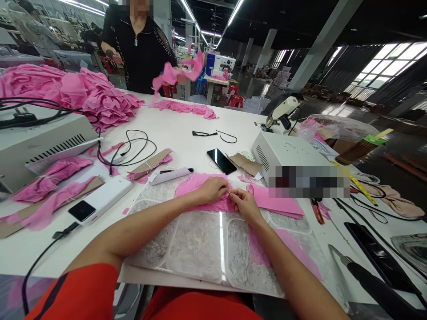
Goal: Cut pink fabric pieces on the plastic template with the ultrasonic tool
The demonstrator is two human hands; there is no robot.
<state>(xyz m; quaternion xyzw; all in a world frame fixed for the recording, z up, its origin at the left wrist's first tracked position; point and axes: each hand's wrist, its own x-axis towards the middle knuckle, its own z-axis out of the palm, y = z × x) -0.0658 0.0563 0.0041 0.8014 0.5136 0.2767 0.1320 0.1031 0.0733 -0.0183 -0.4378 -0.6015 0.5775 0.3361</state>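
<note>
Both my hands meet over a pink lace fabric piece (190,184) on a clear, stone-patterned mat (196,240). My left hand (215,189) lies on the lace with its fingers curled and pinching the fabric near its right edge. Right beside it, my right hand (245,202) pinches the same edge between thumb and forefinger. The exact spot they grip is partly hidden by the fingers. A stack of flat pink fabric pieces (280,202) lies just right of my right hand. Another pink piece (293,251) lies under or beyond my right forearm.
A black phone (221,161) and a grey machine box (290,153) stand ahead. At left are a white power bank (100,200), cables and bundled pink fabric. Scissors-like black-handled tool (376,284) is at right. Across the table, a person in black (140,49) handles pink fabric.
</note>
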